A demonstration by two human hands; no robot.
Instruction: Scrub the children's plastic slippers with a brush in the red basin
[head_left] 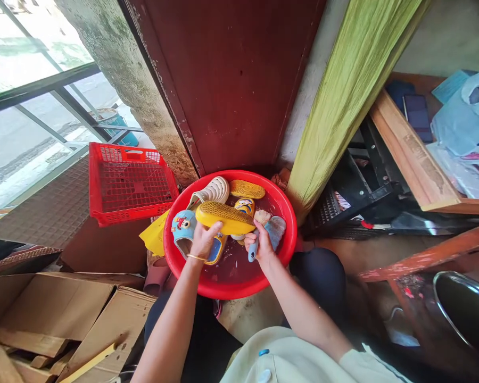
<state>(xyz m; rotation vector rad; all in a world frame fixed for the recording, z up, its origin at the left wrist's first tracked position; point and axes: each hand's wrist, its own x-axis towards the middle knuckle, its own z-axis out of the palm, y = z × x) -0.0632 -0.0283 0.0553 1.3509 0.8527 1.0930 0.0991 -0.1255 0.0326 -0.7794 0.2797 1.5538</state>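
Over a red basin (pixel 227 290) of water, my left hand (pixel 203 239) is closed around a yellow slipper (pixel 225 215) turned sole side up. Wrapped round the grey-blue handle of a scrub brush (pixel 253 251) is my right hand (pixel 261 242), at the slipper's right end. Pale bristles show just above my fingers. In the basin lie a cream clog (pixel 215 190), a light-blue clog (pixel 182 226) with a cartoon bear, another yellow sole (pixel 247 189) and a grey-blue piece (pixel 277 229) I cannot identify. Part of a yellow-and-blue slipper (pixel 217 250) shows beside my left hand.
A red plastic crate (pixel 133 183) stands left of the basin, with cardboard boxes (pixel 56 306) holding wood pieces nearer me. Behind is a dark red door (pixel 239 90). A yellow-green curtain (pixel 335 106) hangs at right, beside a wooden desk (pixel 419 154). A metal pot (pixel 467 308) sits lower right.
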